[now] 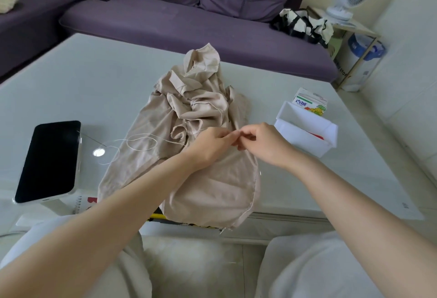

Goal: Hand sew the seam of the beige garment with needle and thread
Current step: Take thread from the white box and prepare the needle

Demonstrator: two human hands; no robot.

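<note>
**A:** How far along is the sewing?

**B:** Early, I'd judge, or paused. Left of the left hand a thin dark line (pixel 92 138) lies on the table (pixel 94 85). It may be the needle, but it is too fine to be sure. From there the thread (pixel 142 141) runs in a slack loop across the beige garment (pixel 203 186) towards the hands. I can make out no hand stitches, and no needle is passing through the cloth.

**A:** And the hands?

**B:** The left hand (pixel 208 146) and right hand (pixel 262 144) meet fingertip to fingertip just above the garment. Both have curled fingers and pinch the same tiny spot. It looks like the thread, perhaps for a knot. The garment lies crumpled under and beyond them, with its near hem hanging over the table edge. The seam itself looks still to be sewn.

**A:** Counts, from the left?

**B:** One phone (pixel 49 160) well left of the hands, one possible needle, one thread, one garment and two hands. Just right of the right hand is one white box (pixel 307 130), with one juice carton (pixel 309 104) behind it.
</note>
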